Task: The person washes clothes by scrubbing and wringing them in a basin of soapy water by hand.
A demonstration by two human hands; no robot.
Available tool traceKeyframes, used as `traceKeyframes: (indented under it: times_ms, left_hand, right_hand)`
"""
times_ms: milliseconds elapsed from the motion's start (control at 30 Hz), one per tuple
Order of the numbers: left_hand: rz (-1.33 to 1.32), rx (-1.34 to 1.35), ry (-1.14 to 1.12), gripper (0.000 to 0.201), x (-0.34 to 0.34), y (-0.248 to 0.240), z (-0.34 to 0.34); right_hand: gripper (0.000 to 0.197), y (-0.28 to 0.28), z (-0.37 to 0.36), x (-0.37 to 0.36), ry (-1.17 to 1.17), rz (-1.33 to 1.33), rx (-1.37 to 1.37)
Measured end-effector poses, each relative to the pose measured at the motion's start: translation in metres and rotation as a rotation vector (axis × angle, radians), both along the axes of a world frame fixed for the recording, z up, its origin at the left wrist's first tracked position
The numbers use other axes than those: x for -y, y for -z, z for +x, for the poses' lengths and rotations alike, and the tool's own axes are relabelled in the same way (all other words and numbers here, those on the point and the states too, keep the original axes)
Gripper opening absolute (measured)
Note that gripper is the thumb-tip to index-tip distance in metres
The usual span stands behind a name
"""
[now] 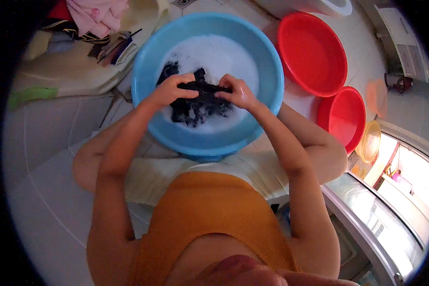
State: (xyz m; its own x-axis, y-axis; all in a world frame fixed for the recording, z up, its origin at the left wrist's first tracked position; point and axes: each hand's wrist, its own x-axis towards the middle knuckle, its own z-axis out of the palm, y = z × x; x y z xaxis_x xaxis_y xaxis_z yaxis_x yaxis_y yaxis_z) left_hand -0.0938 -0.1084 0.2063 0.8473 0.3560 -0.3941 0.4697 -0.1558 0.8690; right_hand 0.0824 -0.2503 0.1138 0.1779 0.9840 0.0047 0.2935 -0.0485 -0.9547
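Observation:
A round blue basin [150,71] full of white soapy foam stands on the tiled floor in front of me. A dark wet garment [200,105] lies in the foam. My left hand [172,89] grips a bunched part of it at the left. My right hand [238,93] grips the same bunch from the right, and the two hands nearly meet above the suds. The rest of the cloth hangs down into the water.
Two red basins, one large [312,52] and one smaller [343,117], stand to the right, with a yellow basin [371,140] beyond. A pile of clothes, pink [97,16] and cream [66,71], lies at the upper left. A glass door frame [362,229] runs along the lower right.

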Motion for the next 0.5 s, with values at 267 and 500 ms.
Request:
traceKeyframes:
  times_ms: [267, 500]
  left_hand:
    - [-0.286, 0.085, -0.388, 0.024, -0.009, -0.007, -0.005]
    - [-0.31, 0.06, -0.643, 0.028, -0.016, 0.025, 0.003]
  right_hand:
    - [0.024, 0.034, 0.015, 0.01, -0.114, -0.027, 0.175]
    - [0.028, -0.007, -0.023, -0.029, 0.254, -0.246, -0.853]
